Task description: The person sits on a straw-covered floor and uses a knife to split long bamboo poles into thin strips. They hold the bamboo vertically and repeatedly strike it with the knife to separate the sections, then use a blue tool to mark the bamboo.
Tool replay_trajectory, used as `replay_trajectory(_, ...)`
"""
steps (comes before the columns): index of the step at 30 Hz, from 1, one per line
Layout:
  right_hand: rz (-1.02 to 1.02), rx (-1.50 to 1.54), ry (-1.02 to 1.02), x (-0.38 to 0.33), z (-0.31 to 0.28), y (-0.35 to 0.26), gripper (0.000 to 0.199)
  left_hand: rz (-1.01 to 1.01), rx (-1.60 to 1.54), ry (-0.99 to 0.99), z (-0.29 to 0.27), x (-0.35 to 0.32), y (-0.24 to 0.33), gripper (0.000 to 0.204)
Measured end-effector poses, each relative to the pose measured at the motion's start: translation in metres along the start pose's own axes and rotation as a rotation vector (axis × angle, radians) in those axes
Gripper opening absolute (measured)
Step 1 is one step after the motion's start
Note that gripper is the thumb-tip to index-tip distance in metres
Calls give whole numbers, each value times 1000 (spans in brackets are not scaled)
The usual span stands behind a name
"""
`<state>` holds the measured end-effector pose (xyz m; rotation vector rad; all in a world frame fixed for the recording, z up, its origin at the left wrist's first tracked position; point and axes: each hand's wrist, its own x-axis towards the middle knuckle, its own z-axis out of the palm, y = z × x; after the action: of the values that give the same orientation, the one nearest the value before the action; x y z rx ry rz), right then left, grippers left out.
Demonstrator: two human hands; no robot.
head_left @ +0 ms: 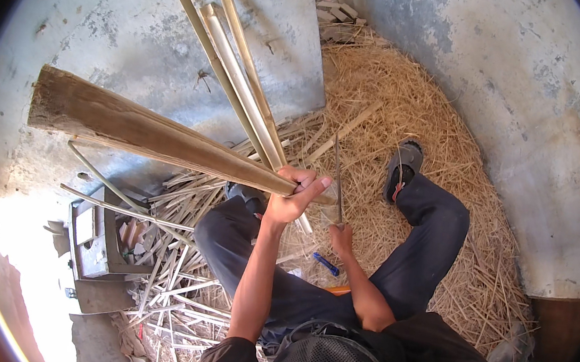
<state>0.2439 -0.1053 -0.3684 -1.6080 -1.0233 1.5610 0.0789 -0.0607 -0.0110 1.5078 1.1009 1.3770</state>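
Observation:
My left hand (293,194) grips a bundle of long split bamboo pieces: a wide brown slab (141,130) reaching to the left and several pale strips (241,71) fanning up and away. My right hand (342,237) is closed on the handle of a long narrow blade (338,175) that stands upright, its edge close beside the bundle near my left hand. I sit with both legs in dark trousers spread over straw; a sandalled foot (403,165) rests ahead on the right.
Loose straw and shavings (408,109) cover the ground ahead and right. Cut bamboo strips (168,288) lie piled at lower left beside a small metal stand (95,246). A blue pen-like object (326,263) lies between my legs. Concrete walls (523,85) curve around.

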Motion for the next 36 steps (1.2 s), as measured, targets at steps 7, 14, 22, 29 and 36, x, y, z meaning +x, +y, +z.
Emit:
replay_trajectory(7,276,-24,-110,-12,-6,15,18,-8,4,-33,2,2,5,58)
replay_trajectory(14,346,-13,-36,-10,-12,39,19,7,-11,-18,6,-2,0,59)
replay_trajectory(22,-76,-146,24,-6,2,6,29,16,13,-16,3,1,1,58)
replay_trajectory(29,271,-94,-9,-1,-6,49,22,-13,18,-20,2,0,6,58)
replay_trajectory(36,455,37,81,-5,-8,51,14,-7,4,-5,-2,-3,0,58)
